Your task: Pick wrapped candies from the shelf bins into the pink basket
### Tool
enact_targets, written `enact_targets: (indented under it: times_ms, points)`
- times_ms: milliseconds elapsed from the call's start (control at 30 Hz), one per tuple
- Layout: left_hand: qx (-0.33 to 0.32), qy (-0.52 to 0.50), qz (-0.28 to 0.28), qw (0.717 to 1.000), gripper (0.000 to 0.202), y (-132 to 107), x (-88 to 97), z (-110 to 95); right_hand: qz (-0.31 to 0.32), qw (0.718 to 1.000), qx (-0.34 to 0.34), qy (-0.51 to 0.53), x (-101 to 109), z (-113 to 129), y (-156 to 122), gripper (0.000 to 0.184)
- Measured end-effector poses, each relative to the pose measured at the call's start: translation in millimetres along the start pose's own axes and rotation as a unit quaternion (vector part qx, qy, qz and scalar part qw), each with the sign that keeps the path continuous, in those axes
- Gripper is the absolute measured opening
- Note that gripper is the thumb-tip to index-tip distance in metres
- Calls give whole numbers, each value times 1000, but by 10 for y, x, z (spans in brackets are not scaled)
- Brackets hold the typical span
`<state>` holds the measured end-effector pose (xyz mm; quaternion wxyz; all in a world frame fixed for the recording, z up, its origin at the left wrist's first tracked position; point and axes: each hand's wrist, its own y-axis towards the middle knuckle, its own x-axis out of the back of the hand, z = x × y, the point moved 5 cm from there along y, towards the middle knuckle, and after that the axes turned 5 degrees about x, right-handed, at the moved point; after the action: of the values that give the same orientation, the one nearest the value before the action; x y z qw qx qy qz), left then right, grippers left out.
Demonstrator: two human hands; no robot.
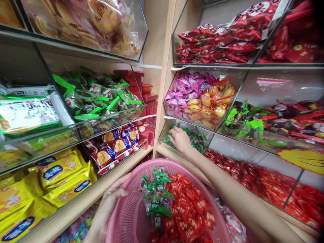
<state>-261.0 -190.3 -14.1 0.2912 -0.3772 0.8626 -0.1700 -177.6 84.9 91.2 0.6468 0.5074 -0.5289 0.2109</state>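
A pink plastic basket (121, 206) is tilted toward me, with my left hand (107, 206) gripping its left rim, thumb over the edge. Inside it, clear-and-green wrapped candies (158, 195) lie on the left and a heap of red-wrapped candies (188, 209) on the right. My right hand (180, 139) reaches past the basket into a low clear bin (210, 140) in the corner. Its fingers curl down among green-wrapped candies (198, 136) like those in the basket. Whatever is under the fingertips is hidden.
Clear-fronted bins line wooden shelves on both sides. Purple and yellow sweets (202, 94) sit right above my right hand. Red-wrapped candies (253, 172) fill the lower right bins. Yellow packets (58, 175) and red-blue packets (117, 145) are at left. A wooden post (164, 77) stands in the corner.
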Motion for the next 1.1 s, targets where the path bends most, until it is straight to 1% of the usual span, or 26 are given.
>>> enact_targets:
  times_ms: [33, 100, 167, 200, 367, 533, 633, 700, 833, 900, 967, 1033, 1067, 1100]
  points:
    - [3, -7, 4, 1000, 67, 16, 8, 6, 8, 999, -30, -10, -63, -155, 57, 27]
    - [2, -15, 12, 1000, 67, 52, 25, 13, 30, 998, -56, -12, -194, -357, 135, 42]
    - [-4, -18, 12, 1000, 69, 83, 46, 15, 50, 997, -55, -3, -303, -442, 182, 54]
    - [-8, -18, 11, 1000, 70, 94, 56, 17, 57, 997, -51, 1, -345, -456, 199, 57]
    - [-1, -20, 27, 999, 70, 105, 45, 46, 72, 996, -46, 9, -465, -475, 241, 56]
    - [-11, -17, 19, 1000, 70, 104, 52, 42, 60, 997, -43, 2, -485, -495, 213, 51]
    - [-12, -11, 24, 1000, 66, 108, 53, 43, 44, 998, -36, -5, -432, -477, 185, 45]
    - [-10, -16, 22, 1000, 67, 104, 49, 43, 25, 999, -31, -5, -358, -457, 166, 37]
    - [-19, -13, 1, 1000, 72, 81, 38, 23, -39, 999, -21, 19, -103, -399, 87, 27]
    - [-13, -9, 10, 1000, 73, 76, 24, 22, -67, 996, -5, 51, 44, -320, -1, 26]
    - [-4, -11, 20, 1000, 73, 76, 20, 27, -83, 991, 15, 108, 170, -184, -133, 25]
    - [-6, -9, 20, 1000, 72, 77, 32, 27, -73, 975, 24, 208, 229, 4, -299, 26]
    - [-10, -7, 17, 1000, 71, 76, 40, 26, -55, 959, 23, 277, 221, 114, -389, 27]
    - [-12, -7, 13, 1000, 72, 72, 46, 27, -34, 935, 14, 353, 193, 228, -482, 29]
